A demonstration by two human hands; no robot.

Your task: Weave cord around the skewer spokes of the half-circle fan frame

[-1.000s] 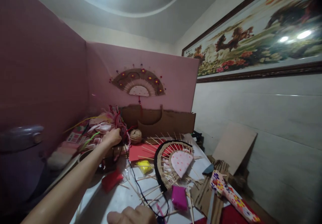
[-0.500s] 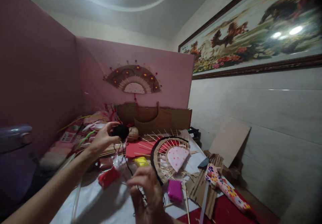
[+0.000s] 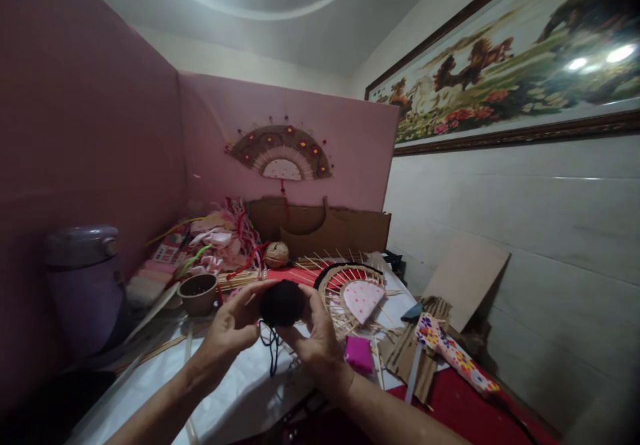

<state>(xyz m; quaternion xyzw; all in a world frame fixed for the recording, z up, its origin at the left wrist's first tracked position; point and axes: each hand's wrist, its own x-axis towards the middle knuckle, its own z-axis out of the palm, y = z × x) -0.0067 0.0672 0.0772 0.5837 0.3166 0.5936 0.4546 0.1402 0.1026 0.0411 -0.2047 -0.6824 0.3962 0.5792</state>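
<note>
A ball of black yarn (image 3: 283,303) is held up over the table between both hands. My left hand (image 3: 235,321) is closed around its left side, and my right hand (image 3: 317,331) grips the right side. A loose loop of black strand dangles below the ball. Just beyond my right hand lies a half-round fan frame (image 3: 330,281) of thin sticks, with twine and black yarn wound along its arc and a pink dotted half-disc (image 3: 363,299) at its centre. My hands cover part of the frame's left side.
A purple clay packet (image 3: 359,354), corrugated cardboard (image 3: 413,358) and a flower-patterned glue gun (image 3: 455,355) lie to the right. Further left stand a brown pot (image 3: 199,296) and a lilac flask (image 3: 87,291). A twine ball (image 3: 277,255) sits behind. A finished fan (image 3: 283,151) hangs on the pink board.
The yarn ball has come nearer and lower, from my outstretched left hand to between both hands. My right hand has moved up onto it. The view has shifted left.
</note>
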